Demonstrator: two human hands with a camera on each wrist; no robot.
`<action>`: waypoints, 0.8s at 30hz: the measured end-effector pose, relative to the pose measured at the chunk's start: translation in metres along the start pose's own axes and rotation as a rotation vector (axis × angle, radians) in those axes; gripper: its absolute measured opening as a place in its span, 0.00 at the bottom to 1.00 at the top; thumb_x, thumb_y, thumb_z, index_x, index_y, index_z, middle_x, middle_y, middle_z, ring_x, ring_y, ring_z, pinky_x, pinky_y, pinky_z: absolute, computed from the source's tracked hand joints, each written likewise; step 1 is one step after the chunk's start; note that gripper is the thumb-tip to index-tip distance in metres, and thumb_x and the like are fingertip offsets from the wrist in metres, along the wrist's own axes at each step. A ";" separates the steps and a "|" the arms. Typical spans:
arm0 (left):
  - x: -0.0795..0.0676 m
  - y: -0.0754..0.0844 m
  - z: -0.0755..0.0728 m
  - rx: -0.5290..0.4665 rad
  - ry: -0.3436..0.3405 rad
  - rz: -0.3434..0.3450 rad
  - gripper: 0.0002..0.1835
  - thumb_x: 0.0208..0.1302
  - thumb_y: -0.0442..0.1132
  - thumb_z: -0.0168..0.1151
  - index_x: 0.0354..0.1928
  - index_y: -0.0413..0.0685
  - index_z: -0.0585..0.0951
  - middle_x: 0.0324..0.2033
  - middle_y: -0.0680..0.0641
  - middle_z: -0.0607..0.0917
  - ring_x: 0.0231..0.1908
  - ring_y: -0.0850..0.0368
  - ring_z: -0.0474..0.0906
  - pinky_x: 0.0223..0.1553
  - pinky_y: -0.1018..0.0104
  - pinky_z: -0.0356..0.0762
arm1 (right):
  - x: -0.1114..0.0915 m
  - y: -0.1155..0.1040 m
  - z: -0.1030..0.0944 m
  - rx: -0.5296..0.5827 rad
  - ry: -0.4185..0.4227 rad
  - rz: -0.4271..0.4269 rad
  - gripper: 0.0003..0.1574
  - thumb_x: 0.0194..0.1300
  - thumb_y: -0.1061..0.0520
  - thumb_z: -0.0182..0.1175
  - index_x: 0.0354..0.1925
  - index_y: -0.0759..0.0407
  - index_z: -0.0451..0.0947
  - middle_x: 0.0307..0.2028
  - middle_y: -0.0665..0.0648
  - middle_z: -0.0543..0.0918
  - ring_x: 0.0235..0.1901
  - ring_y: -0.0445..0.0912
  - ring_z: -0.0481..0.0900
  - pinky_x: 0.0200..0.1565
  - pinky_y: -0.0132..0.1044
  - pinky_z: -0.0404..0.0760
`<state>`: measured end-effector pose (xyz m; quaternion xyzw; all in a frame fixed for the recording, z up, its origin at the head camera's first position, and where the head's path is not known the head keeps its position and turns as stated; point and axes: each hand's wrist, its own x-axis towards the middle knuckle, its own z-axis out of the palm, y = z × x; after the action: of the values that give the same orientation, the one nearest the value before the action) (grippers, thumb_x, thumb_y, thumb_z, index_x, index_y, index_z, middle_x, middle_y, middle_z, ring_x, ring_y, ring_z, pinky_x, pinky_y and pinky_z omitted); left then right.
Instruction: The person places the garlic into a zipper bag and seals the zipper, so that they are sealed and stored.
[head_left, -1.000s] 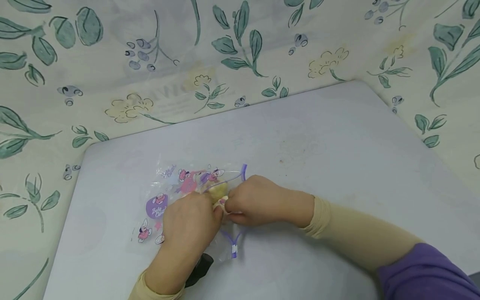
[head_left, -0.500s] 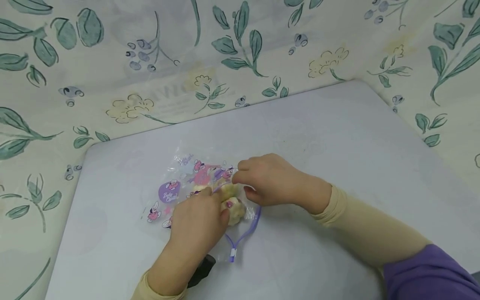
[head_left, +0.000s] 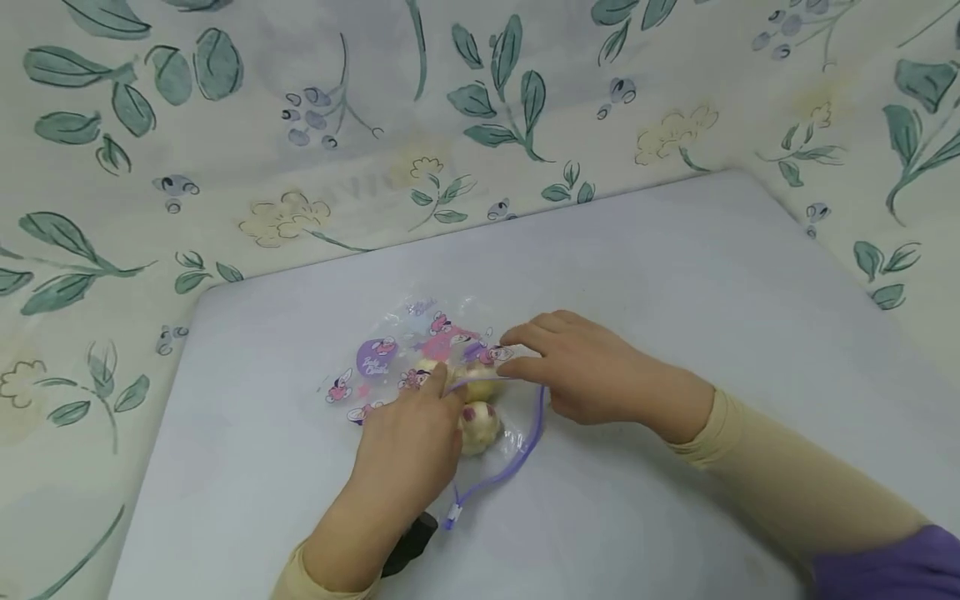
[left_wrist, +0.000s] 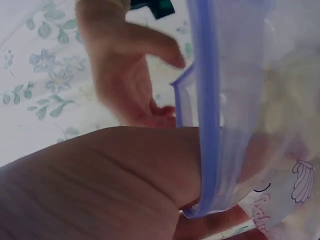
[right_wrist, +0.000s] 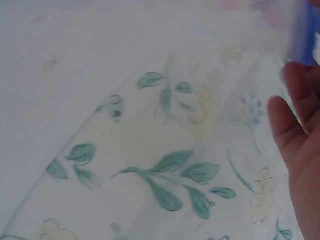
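Observation:
A clear zip bag (head_left: 375, 358) with pink and purple cartoon prints lies on the table, its purple zip edge (head_left: 531, 442) bowed apart into a wide mouth. Pale yellow rounded pieces (head_left: 478, 429), one with dark pink spots, show in the bag; their kind is unclear. My left hand (head_left: 412, 446) grips the bag beside them; in the left wrist view its thumb (left_wrist: 255, 155) is behind the plastic, with fingers outside below. My right hand (head_left: 592, 367) is at the mouth's right side, thumb and index spread apart, fingertips close to the purple edge.
A white zip slider (head_left: 455, 511) sits at the near end of the purple edge. Below the left wrist shows a black object (head_left: 408, 546). The pale table (head_left: 675, 275) meets a leaf-and-flower patterned covering (head_left: 337, 167) at the back and sides.
My right hand has drawn back from the pieces and spread its fingers at the bag's mouth. The purple edge has bowed wider, uncovering the spotted piece. The bag and left hand have shifted slightly right.

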<state>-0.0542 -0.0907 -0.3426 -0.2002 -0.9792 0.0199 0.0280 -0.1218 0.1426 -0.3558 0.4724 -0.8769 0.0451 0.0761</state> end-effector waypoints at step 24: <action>-0.019 -0.004 0.045 -0.156 0.648 0.444 0.28 0.75 0.58 0.48 0.58 0.43 0.80 0.64 0.39 0.77 0.55 0.44 0.80 0.52 0.48 0.79 | -0.043 0.023 0.041 -0.169 0.509 -0.201 0.10 0.67 0.64 0.54 0.34 0.54 0.82 0.23 0.48 0.75 0.21 0.44 0.70 0.29 0.36 0.71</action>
<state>-0.0412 -0.1031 -0.3885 -0.4044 -0.8510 -0.1131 0.3152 -0.1214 0.1842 -0.4035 0.5223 -0.7792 0.0809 0.3369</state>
